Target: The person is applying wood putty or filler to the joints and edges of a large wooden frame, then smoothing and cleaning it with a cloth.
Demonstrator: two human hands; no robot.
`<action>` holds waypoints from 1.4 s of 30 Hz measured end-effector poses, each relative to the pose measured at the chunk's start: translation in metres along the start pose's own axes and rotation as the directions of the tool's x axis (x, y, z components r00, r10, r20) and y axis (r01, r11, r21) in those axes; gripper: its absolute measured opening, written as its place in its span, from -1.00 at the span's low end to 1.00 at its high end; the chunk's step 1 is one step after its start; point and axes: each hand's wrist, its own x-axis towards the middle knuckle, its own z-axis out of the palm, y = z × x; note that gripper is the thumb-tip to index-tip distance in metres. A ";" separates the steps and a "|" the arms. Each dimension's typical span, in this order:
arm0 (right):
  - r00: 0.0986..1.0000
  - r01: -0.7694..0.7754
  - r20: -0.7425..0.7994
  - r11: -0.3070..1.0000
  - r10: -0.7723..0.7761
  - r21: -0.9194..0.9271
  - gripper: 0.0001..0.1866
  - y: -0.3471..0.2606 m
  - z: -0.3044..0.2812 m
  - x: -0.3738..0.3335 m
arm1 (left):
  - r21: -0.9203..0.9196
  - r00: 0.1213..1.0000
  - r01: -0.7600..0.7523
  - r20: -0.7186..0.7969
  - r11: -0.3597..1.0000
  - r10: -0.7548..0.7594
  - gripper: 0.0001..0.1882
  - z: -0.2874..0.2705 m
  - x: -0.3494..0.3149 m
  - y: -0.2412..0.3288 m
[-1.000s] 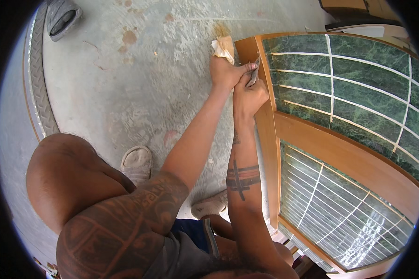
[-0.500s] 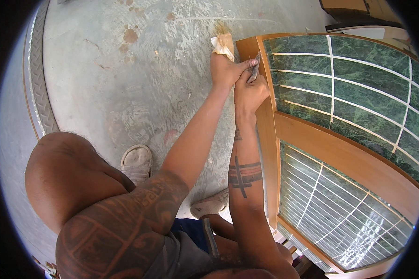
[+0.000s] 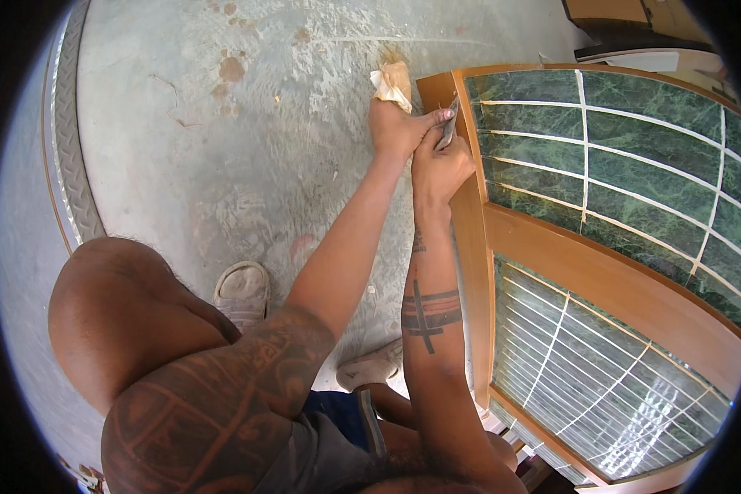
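My right hand [image 3: 442,173] is closed round a thin, flat grey blade, like a putty knife [image 3: 446,134], whose handle is hidden in the fist. The blade's tip meets the left edge of a wooden frame [image 3: 461,107] that holds green marbled panels with pale lines. Close beside it, my left hand [image 3: 393,128] has its thumb stretched across to the blade. A crumpled tan and white piece of paper or cloth [image 3: 393,82] sticks out past that hand, which seems to grip it. Its other fingers are hidden from above.
Stained, pale grey concrete floor [image 3: 305,123] spreads to the left of the frame. A ridged metal strip [image 3: 74,140] runs along the far left. My bent knee and two dusty shoes [image 3: 243,288] are below. Wooden pieces [image 3: 609,12] lie at the upper right.
Both hands stay at the frame's edge with the same hold. They sit very slightly lower and to the left, a shift of a few pixels along with the view.
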 end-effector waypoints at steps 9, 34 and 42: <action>1.000 0.005 0.016 1.000 -0.005 0.021 -0.85 -0.005 0.003 0.006 | -0.028 0.999 -0.029 -0.026 0.999 0.029 -0.37 0.000 0.008 0.003; 0.999 -0.036 -0.039 0.999 0.037 0.039 -0.66 -0.010 0.008 0.007 | -0.001 0.992 -0.112 -0.053 0.994 0.111 -0.40 -0.001 0.012 0.010; 0.998 -0.005 -0.069 0.999 0.008 0.034 -0.66 -0.007 0.008 0.006 | -0.017 0.992 -0.113 -0.052 0.993 0.112 -0.39 0.002 0.009 0.004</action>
